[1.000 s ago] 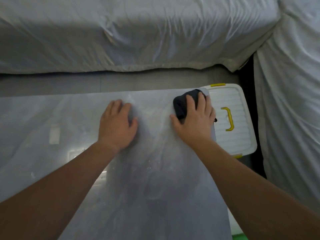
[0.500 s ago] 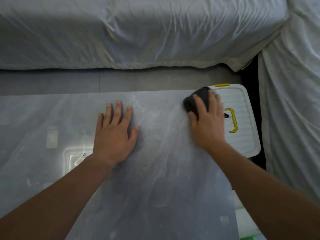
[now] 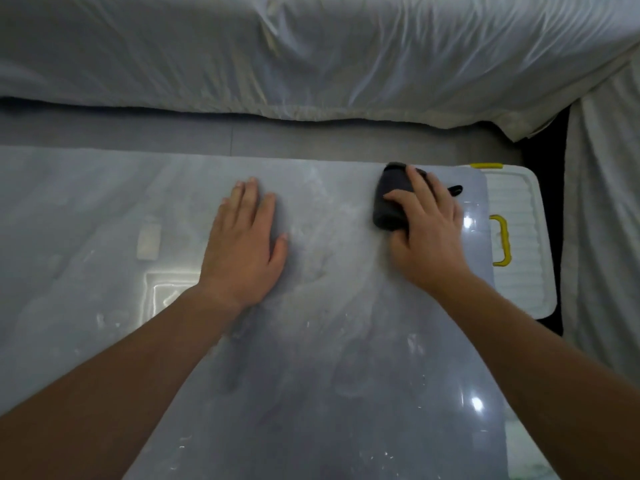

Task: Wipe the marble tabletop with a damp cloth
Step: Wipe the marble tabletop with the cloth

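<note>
With my right hand (image 3: 429,233) gripping the bunched cloth (image 3: 389,199) up at 1 o'clock on the tabletop (image 3: 311,375), left hand (image 3: 244,244) flat with straight fingers at its 9, I'd press evenly and sweep overlapping strokes toward 6.

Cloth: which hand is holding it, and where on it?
The right hand holds the dark cloth on the marble tabletop, fingers over its right side, thumb across its top. The left hand lies flat, holding nothing.
</note>
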`<action>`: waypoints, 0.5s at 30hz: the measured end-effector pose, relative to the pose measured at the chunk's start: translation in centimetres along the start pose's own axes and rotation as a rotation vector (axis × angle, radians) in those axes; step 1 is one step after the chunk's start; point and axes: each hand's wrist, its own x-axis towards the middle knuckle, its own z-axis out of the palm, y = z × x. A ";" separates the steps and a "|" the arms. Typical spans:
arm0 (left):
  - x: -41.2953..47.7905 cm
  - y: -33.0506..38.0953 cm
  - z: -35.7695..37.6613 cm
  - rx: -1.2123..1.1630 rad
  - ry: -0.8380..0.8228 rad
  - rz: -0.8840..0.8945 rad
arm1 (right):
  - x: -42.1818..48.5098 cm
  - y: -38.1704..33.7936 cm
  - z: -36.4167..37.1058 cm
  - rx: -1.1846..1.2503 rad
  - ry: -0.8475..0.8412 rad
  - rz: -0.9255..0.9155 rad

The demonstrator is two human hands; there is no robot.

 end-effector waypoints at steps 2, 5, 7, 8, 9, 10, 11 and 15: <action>-0.6 -1.0 -0.1 0.057 0.010 -0.074 | -0.2 -0.8 0.2 0.042 0.020 0.094; -0.8 -1.6 -0.3 0.085 -0.016 -0.080 | 1.4 -5.6 2.3 0.029 0.064 0.114; -0.8 -1.7 -0.3 0.063 0.004 -0.066 | 2.3 -9.7 4.6 -0.015 0.071 -0.026; -0.7 -1.8 -0.2 0.056 0.008 -0.059 | 2.4 -11.2 5.4 -0.037 0.054 -0.119; -0.8 -1.9 -0.1 0.052 0.007 -0.055 | 2.6 -11.7 5.9 -0.063 0.016 -0.203; -0.9 -2.1 -0.1 0.047 0.010 -0.055 | 2.7 -11.2 5.7 -0.092 -0.016 -0.258; -0.9 -2.2 -0.1 0.041 0.016 -0.055 | 2.8 -9.8 5.3 -0.117 -0.028 -0.268; -0.8 -2.3 0.0 0.012 -0.002 -0.042 | 0.9 -1.5 1.1 -0.043 0.058 0.126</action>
